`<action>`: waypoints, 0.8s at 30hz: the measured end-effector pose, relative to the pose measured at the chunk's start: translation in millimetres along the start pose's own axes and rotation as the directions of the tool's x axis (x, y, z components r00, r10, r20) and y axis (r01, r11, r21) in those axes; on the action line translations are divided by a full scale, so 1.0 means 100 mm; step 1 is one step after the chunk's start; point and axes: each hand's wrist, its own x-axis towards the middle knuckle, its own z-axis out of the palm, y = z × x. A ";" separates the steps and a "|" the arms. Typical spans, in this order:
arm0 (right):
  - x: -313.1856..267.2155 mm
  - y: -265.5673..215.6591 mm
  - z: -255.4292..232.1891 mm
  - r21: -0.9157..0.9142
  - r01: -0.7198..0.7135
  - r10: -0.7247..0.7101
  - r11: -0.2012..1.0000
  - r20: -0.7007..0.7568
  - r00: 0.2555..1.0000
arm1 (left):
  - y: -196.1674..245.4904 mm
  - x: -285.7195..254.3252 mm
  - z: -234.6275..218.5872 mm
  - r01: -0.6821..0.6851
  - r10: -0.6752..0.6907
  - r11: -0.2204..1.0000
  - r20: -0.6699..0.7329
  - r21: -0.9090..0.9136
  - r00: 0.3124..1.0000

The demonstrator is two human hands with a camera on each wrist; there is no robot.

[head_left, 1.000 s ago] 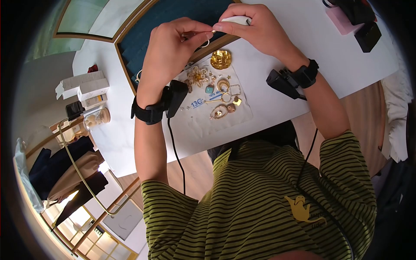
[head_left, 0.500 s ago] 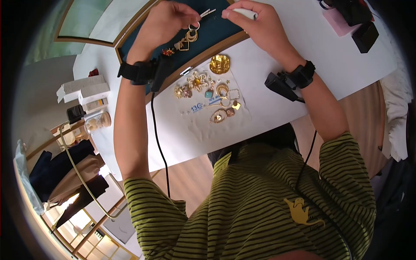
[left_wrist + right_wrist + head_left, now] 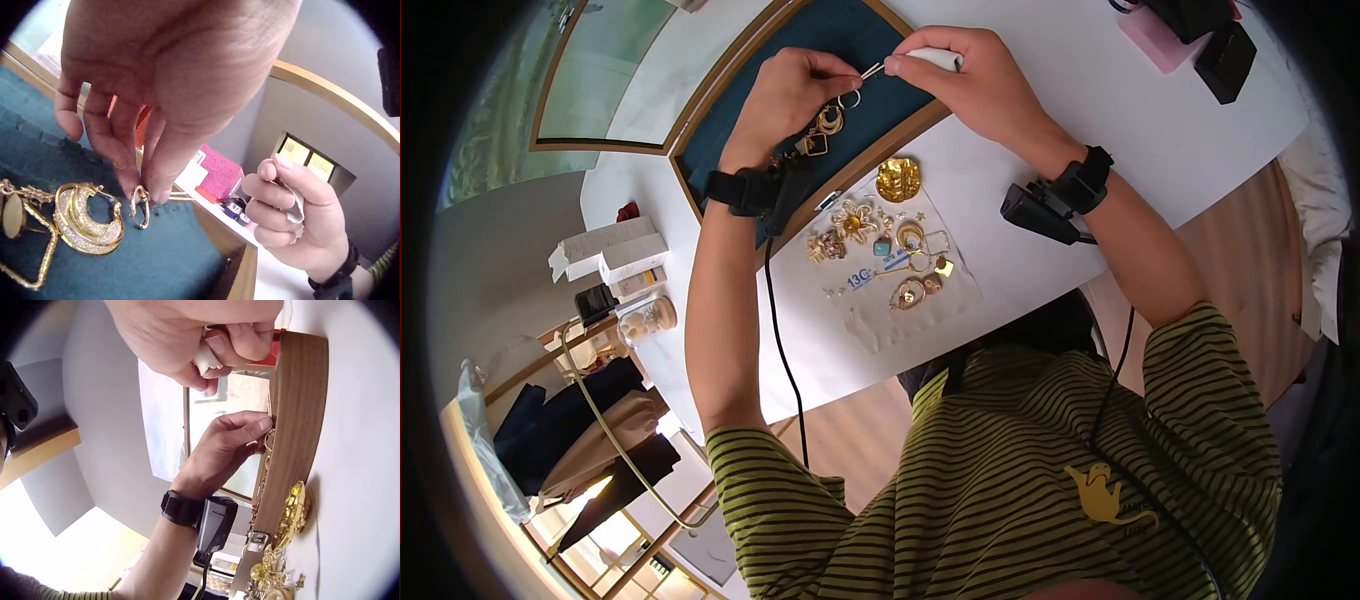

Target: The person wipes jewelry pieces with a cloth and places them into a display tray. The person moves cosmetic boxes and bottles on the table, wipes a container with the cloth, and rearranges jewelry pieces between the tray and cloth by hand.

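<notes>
My left hand (image 3: 785, 105) is over the teal-lined tray (image 3: 178, 250), thumb and fingertips pinching the end of a thin two-bar piece (image 3: 182, 195) that looks like a hairpin. Right at these fingertips stands a small gold hoop earring (image 3: 140, 207). Beside it in the tray are a larger layered hoop earring (image 3: 89, 219) and a gold square-framed piece (image 3: 40, 250). My right hand (image 3: 985, 85) is close by at the tray's front edge, its fingers curled round a crumpled white cloth (image 3: 207, 360). Its thumb and index fingertip point towards the two-bar piece.
In front of the tray, a white sheet (image 3: 880, 325) bears a crinkled gold disc (image 3: 898, 180), a flower-shaped piece (image 3: 856, 222), a turquoise stone piece (image 3: 882, 247) and several small ornaments. White boxes (image 3: 632, 250) stand at the left, a pink box (image 3: 1160, 40) at the far right.
A second ago both hands met over the tray's front edge. The left hand has since moved left over the lining with the two-bar piece; the right still holds the cloth. The head view has shifted.
</notes>
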 end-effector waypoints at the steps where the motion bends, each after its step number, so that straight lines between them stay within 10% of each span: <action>1: 0.00 0.01 0.00 -0.003 0.007 -0.007 1.000 -0.002 1.000 | -0.01 0.01 0.01 -0.007 0.007 1.000 -0.003 0.001 1.000; 24: 0.02 0.00 -0.04 -0.037 -0.048 0.047 0.998 -0.020 0.999 | 0.10 -0.05 0.08 0.051 -0.049 0.998 -0.052 0.037 0.997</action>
